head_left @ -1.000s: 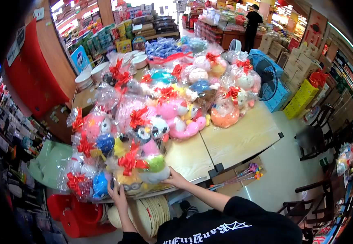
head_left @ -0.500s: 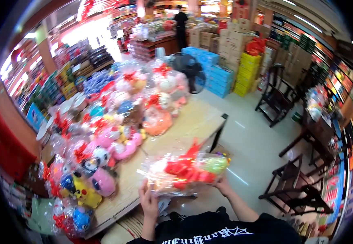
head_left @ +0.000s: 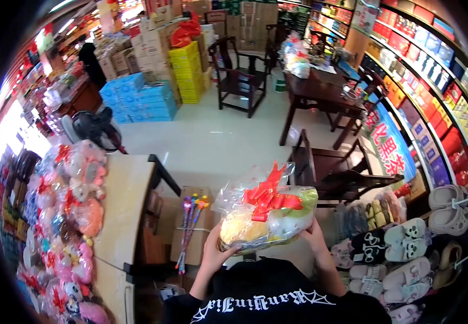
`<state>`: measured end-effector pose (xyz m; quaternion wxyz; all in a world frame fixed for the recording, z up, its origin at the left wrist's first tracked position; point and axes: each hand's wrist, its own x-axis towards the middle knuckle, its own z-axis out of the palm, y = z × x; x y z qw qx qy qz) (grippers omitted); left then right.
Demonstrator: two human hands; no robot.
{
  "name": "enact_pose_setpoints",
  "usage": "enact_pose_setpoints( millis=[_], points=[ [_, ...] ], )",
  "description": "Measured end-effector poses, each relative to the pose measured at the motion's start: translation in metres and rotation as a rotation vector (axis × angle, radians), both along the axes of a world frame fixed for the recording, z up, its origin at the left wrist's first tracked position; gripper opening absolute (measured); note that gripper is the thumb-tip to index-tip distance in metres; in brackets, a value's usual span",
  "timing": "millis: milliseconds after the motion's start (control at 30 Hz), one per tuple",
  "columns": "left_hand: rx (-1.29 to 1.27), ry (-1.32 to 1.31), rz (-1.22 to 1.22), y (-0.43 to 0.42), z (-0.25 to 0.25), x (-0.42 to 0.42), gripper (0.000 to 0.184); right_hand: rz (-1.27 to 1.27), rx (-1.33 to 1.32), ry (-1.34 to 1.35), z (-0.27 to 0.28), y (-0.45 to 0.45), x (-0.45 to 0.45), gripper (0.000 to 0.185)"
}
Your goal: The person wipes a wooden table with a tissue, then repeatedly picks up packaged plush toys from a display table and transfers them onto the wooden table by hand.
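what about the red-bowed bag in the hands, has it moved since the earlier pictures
Yes, rightward: it lay at the near edge of the wooden table; now the bag, between left hand and right hand, is off its right side.

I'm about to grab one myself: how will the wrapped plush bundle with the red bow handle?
The wrapped plush bundle probably squashes under the fingers, its contents being rounded soft toys. The glossy, crinkled film may feel slippery. Likely light for its bulk.

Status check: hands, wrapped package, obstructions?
Left hand and right hand gripping wrapped package, one per side. Package off the table. Dark chair beyond, apparently not blocking.
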<state>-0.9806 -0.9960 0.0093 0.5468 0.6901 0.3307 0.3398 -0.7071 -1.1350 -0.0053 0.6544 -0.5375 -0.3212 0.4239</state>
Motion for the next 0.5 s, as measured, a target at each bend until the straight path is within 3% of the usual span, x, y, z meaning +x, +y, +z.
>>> enact_pose_setpoints(
  millis=[67,267,333,500],
  points=[
    [0.006,0.007,-0.074,0.005,0.001,0.034,0.077,-0.158,0.002,-0.041,0.000,-0.021,0.017,0.063],
    [0.149,0.131,-0.247,0.018,0.009,0.097,0.078,-0.321,0.019,0.000,-0.004,-0.053,0.032,0.065],
    [-0.038,0.033,-0.330,0.025,0.007,0.112,0.077,-0.397,-0.002,0.018,-0.007,-0.053,0.036,0.066],
    [-0.061,0.067,-0.349,0.045,0.006,0.142,0.076,-0.428,0.017,-0.009,-0.028,-0.036,0.060,0.065]
  ],
)
